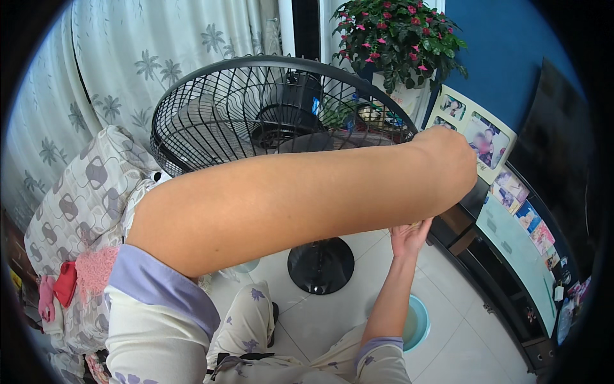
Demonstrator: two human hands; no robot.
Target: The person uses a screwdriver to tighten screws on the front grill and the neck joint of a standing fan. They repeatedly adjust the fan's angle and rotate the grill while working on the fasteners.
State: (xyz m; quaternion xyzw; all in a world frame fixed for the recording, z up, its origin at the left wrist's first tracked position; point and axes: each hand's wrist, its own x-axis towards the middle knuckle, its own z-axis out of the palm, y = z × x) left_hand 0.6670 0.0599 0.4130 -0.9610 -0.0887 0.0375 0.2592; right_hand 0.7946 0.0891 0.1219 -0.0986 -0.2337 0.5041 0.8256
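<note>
Left arm: bare forearm stretched across the view toward 3 o'clock, left hand (pixel 448 163) bent at the wrist over the fan's rim; fingers hidden, grip cannot be told.
Right hand (pixel 409 237): raised beneath the left wrist, fingers loosely spread, holding nothing visible.
Fan (pixel 256 109): black grille at 12 o'clock, round base (pixel 320 265) on the floor.

Standing fan (pixel 256 115) ahead, potted plant (pixel 400 38) behind it, basin (pixel 419 323) on floor at right
</note>
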